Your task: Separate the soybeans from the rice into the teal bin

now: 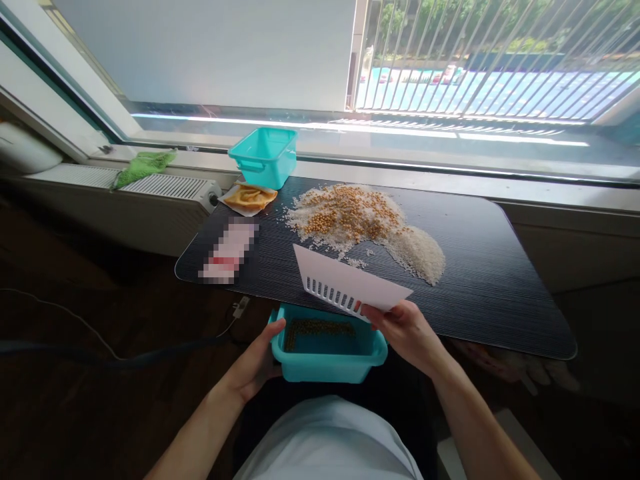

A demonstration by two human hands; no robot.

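Observation:
My left hand grips the left rim of a teal plastic bin held below the near edge of the dark table. Yellow beans lie in the bin's far side. My right hand holds a white slotted scoop, tilted over the bin with its slotted edge down. On the table beyond the scoop lies a spread of rice mixed with yellow beans, and a heap of plain white rice sits at its right.
A second teal bin stands at the table's far left edge, by a yellow cloth on paper. A blurred packet lies at the left. A radiator with a green cloth and a window run behind.

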